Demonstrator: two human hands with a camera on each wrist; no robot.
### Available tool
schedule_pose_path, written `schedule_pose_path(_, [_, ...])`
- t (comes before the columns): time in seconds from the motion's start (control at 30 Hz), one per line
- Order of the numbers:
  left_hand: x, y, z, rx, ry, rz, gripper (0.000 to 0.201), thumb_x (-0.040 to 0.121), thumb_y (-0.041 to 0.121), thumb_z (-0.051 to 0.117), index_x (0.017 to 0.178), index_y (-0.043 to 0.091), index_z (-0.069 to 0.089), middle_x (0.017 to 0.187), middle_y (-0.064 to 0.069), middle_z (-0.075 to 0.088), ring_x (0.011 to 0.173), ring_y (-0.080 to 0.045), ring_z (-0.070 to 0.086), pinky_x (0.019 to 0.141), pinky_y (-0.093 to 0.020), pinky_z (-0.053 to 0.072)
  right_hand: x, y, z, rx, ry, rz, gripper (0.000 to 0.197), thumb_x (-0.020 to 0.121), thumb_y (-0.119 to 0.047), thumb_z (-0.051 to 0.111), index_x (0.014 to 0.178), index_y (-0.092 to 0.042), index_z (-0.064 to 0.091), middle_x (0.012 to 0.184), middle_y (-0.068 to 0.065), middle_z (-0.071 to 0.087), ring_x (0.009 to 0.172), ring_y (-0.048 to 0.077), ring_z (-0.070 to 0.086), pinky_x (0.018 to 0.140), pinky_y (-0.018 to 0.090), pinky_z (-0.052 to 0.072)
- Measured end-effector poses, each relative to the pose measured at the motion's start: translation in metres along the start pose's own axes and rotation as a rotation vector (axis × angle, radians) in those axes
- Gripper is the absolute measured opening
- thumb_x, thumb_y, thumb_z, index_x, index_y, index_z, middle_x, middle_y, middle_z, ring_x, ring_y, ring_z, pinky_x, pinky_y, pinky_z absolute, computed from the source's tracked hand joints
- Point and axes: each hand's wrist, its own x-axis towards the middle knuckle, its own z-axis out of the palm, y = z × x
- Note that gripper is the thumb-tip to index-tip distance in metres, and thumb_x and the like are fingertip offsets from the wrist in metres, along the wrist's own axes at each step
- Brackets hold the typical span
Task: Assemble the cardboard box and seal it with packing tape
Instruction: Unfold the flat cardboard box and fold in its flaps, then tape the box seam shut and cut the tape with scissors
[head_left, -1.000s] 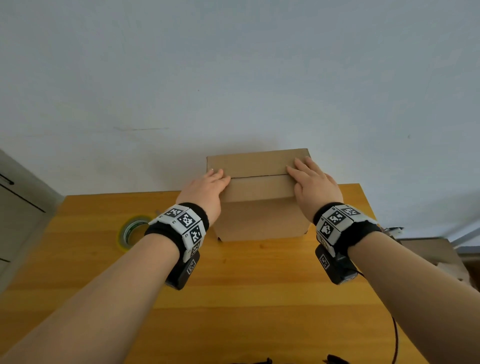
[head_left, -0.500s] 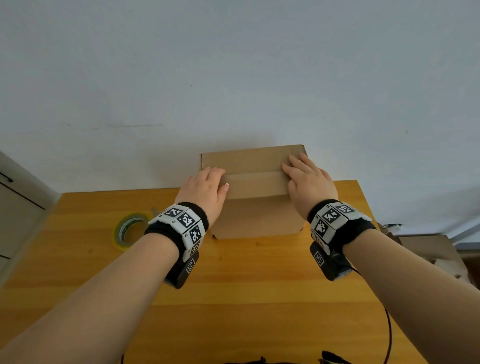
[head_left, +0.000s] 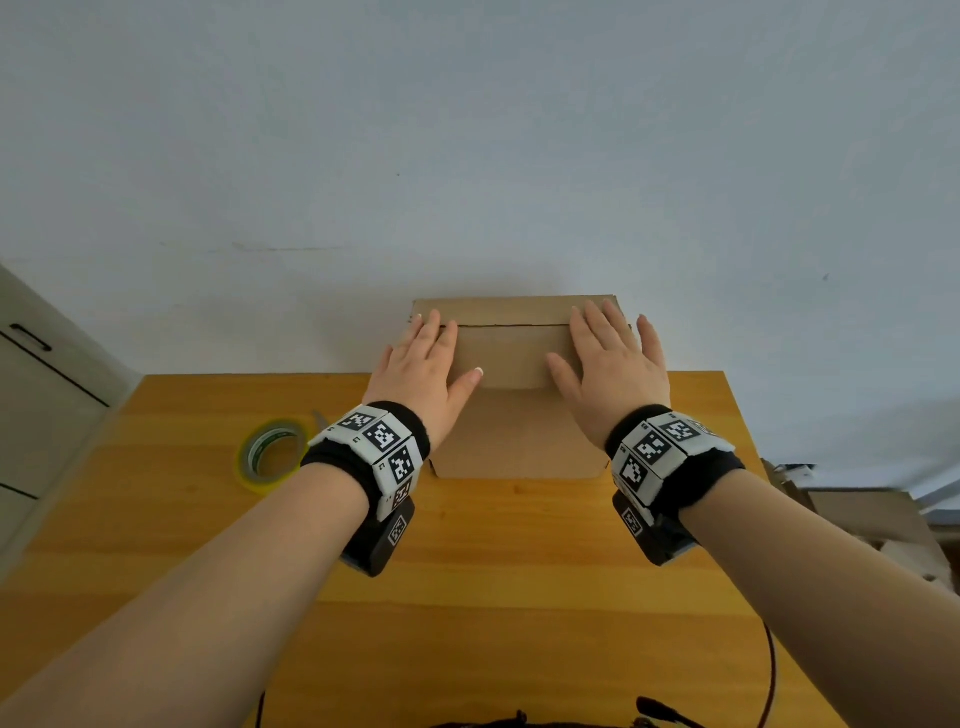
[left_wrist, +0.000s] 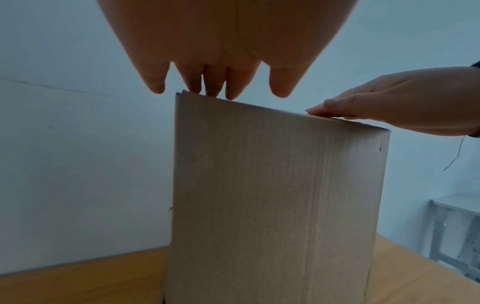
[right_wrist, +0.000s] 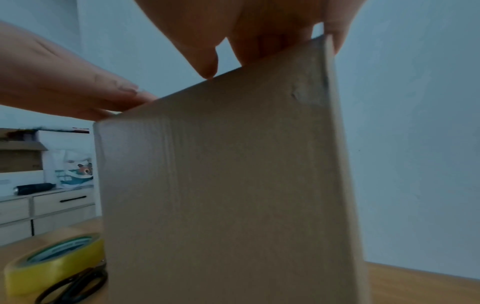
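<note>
A plain brown cardboard box stands upright at the far edge of the wooden table, against the wall. Its top flaps are folded down and meet along a seam. My left hand lies flat on the left end of the top, fingers straight. My right hand presses flat on the right end, fingers spread. The left wrist view shows the box with straight fingertips at its top edge. A yellow roll of packing tape lies on the table left of the box, also in the right wrist view as the tape roll.
Black-handled scissors lie beside the tape roll. A cabinet with drawers stands left of the table. Flattened cardboard lies beyond the right table edge. A thin red cable hangs at the front right.
Both hands slid forward from gripping the near flap onto the box top, and their fingers straightened and spread. The near flap now lies flat against the far flap.
</note>
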Motion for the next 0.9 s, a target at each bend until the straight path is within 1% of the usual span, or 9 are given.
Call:
schedule_pose_path(0.17, [-0.006, 0.003, -0.006, -0.059, 0.088, 0.014, 0.063, 0.095, 0.046, 0.027, 0.148, 0.018, 0.006, 0.157, -0.003, -0.003, 0.144, -0.017, -0.002, 0.118, -0.04, 0.009, -0.005, -0.018, -0.009, 0.065, 0.077, -0.113, 0.058, 0.097, -0.044, 0.025, 0.148, -0.017, 0.015, 0.157, 0.001, 0.011, 0.145, 0.015, 0.0, 0.115, 0.033, -0.009])
schedule_pose_path(0.27, [-0.013, -0.003, -0.009, -0.119, 0.175, 0.007, 0.06, 0.096, 0.04, 0.031, 0.147, 0.017, 0.01, 0.157, -0.003, 0.001, 0.144, -0.017, 0.0, 0.117, -0.038, 0.011, -0.009, -0.035, -0.008, 0.178, 0.154, -0.217, 0.053, 0.096, -0.03, 0.038, 0.145, -0.013, 0.026, 0.154, 0.004, 0.022, 0.144, 0.018, 0.008, 0.115, 0.03, -0.004])
schedule_pose_path(0.37, [-0.024, -0.015, -0.013, -0.182, 0.219, -0.054, 0.057, 0.097, 0.034, 0.032, 0.147, 0.016, 0.012, 0.156, -0.002, 0.006, 0.144, -0.016, 0.003, 0.116, -0.032, 0.01, -0.013, -0.053, -0.002, 0.319, 0.24, -0.3, 0.045, 0.088, -0.015, 0.05, 0.133, -0.008, 0.047, 0.139, 0.01, 0.046, 0.133, 0.026, 0.036, 0.112, 0.035, 0.024])
schedule_pose_path(0.43, [-0.035, -0.029, -0.013, -0.213, 0.23, -0.136, 0.054, 0.098, 0.031, 0.033, 0.147, 0.014, 0.014, 0.156, -0.003, 0.01, 0.144, -0.017, 0.006, 0.115, -0.031, 0.009, -0.015, -0.069, 0.002, 0.365, 0.305, -0.375, 0.036, 0.084, -0.014, 0.048, 0.117, -0.008, 0.06, 0.115, 0.01, 0.06, 0.109, 0.028, 0.054, 0.094, 0.036, 0.044])
schedule_pose_path(0.47, [-0.041, -0.037, -0.012, -0.227, 0.236, -0.177, 0.053, 0.098, 0.028, 0.033, 0.146, 0.014, 0.017, 0.155, -0.004, 0.013, 0.143, -0.017, 0.008, 0.115, -0.031, 0.01, -0.017, -0.077, 0.004, 0.395, 0.316, -0.413, 0.034, 0.083, -0.016, 0.045, 0.109, -0.009, 0.065, 0.105, 0.009, 0.063, 0.098, 0.027, 0.057, 0.084, 0.035, 0.046])
schedule_pose_path(0.53, [-0.052, -0.055, -0.007, -0.255, 0.232, -0.268, 0.05, 0.098, 0.024, 0.035, 0.145, 0.013, 0.022, 0.153, -0.007, 0.019, 0.142, -0.019, 0.014, 0.115, -0.033, 0.014, -0.017, -0.093, 0.009, 0.479, 0.28, -0.496, 0.031, 0.084, -0.016, 0.042, 0.097, -0.01, 0.069, 0.093, 0.007, 0.063, 0.087, 0.024, 0.057, 0.075, 0.031, 0.046])
schedule_pose_path(0.67, [-0.072, -0.092, 0.006, -0.328, 0.197, -0.424, 0.046, 0.095, 0.015, 0.039, 0.141, 0.011, 0.032, 0.146, -0.009, 0.034, 0.136, -0.022, 0.028, 0.112, -0.034, 0.025, -0.018, -0.123, 0.031, 0.573, 0.11, -0.56, 0.022, 0.083, -0.008, 0.049, 0.09, -0.008, 0.07, 0.09, 0.007, 0.065, 0.087, 0.026, 0.059, 0.075, 0.034, 0.051])
schedule_pose_path(0.8, [-0.08, -0.131, 0.024, -0.361, 0.058, -0.522, 0.043, 0.096, 0.012, 0.04, 0.139, 0.013, 0.036, 0.142, -0.01, 0.039, 0.132, -0.023, 0.034, 0.108, -0.034, 0.03, -0.017, -0.145, 0.056, 0.543, -0.057, -0.502, 0.02, 0.087, -0.007, 0.05, 0.094, -0.009, 0.069, 0.095, 0.006, 0.064, 0.093, 0.023, 0.057, 0.078, 0.029, 0.047])
schedule_pose_path(0.9, [-0.075, -0.161, 0.038, -0.342, -0.039, -0.532, 0.043, 0.095, 0.011, 0.042, 0.138, 0.013, 0.037, 0.142, -0.009, 0.04, 0.13, -0.024, 0.038, 0.106, -0.036, 0.034, -0.011, -0.163, 0.073, 0.494, -0.164, -0.427, 0.023, 0.09, -0.009, 0.046, 0.097, -0.01, 0.068, 0.099, 0.005, 0.062, 0.094, 0.022, 0.056, 0.079, 0.031, 0.049])
